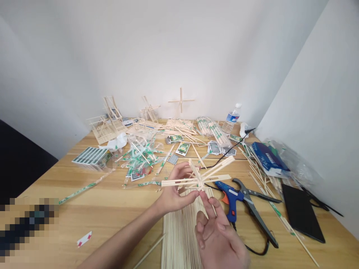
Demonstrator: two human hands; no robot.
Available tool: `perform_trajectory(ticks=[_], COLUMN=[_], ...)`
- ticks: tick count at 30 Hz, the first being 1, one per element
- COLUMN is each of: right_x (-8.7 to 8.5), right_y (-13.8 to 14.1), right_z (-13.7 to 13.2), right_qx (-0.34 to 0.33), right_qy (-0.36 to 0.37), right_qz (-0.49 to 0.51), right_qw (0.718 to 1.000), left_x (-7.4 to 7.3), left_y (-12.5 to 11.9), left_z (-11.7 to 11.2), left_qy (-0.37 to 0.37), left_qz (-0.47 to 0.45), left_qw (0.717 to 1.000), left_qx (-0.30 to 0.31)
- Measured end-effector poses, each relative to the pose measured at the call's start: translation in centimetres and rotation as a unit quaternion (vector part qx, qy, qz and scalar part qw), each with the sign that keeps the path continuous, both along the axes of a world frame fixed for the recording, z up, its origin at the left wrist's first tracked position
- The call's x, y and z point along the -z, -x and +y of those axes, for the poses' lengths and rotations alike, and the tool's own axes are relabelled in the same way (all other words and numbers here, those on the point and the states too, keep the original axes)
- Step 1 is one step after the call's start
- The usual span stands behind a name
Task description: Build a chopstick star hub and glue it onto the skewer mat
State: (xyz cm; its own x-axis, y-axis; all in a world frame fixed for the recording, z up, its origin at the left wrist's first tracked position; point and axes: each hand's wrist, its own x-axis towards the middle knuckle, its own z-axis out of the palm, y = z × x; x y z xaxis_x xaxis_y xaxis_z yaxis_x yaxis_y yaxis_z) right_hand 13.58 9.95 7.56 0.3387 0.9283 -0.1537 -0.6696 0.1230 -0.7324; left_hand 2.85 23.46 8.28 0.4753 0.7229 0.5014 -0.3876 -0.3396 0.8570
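Observation:
My left hand (pixel 175 190) pinches a small frame of glued wooden sticks (pixel 200 175) and holds it up above the table. Its sticks fan out to the left and the right. My right hand (pixel 217 231) is just below it, palm up, fingers loosely curled, with fingertips touching a thin stick at the frame's underside. Under both hands lies a flat mat of sticks laid side by side (pixel 182 228).
A blue glue gun (pixel 231 196) and black cutters (pixel 252 205) lie right of my hands, then a black tablet (pixel 301 213) and a blue box (pixel 267 158). Stick models (pixel 108 123), torn wrappers (pixel 140 157), stick bundles and a water bottle (pixel 231 118) crowd the back of the wooden table (pixel 98 209).

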Motion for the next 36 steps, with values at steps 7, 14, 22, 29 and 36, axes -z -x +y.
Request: perform_trajectory(ticks=[7,14,22,29,36], right_x=[0.8,1.2,0.7,0.1,-0.7], right_y=[-0.5,-0.6,-0.4,-0.1,-0.1], right_z=[0.2,0.3,0.4,0.2,0.2], right_qx=[-0.005,-0.006,-0.002,0.005,-0.019], right_qy=[-0.016,-0.02,-0.016,0.0,0.004], right_qz=[-0.037,-0.056,-0.053,-0.008,0.068], right_qw=[0.999,0.998,0.998,1.0,0.998], left_x=[-0.1,-0.1,-0.3,0.0,0.2], left_y=[0.0,0.0,0.0,0.1,0.0], left_z=[-0.1,0.0,0.0,-0.1,0.2], left_qy=[-0.022,-0.03,-0.029,-0.017,-0.042], left_qz=[0.011,0.011,0.012,0.024,0.024], left_qw=[1.0,0.999,0.999,0.999,0.999], left_qx=[-0.01,-0.012,-0.012,-0.018,-0.023])
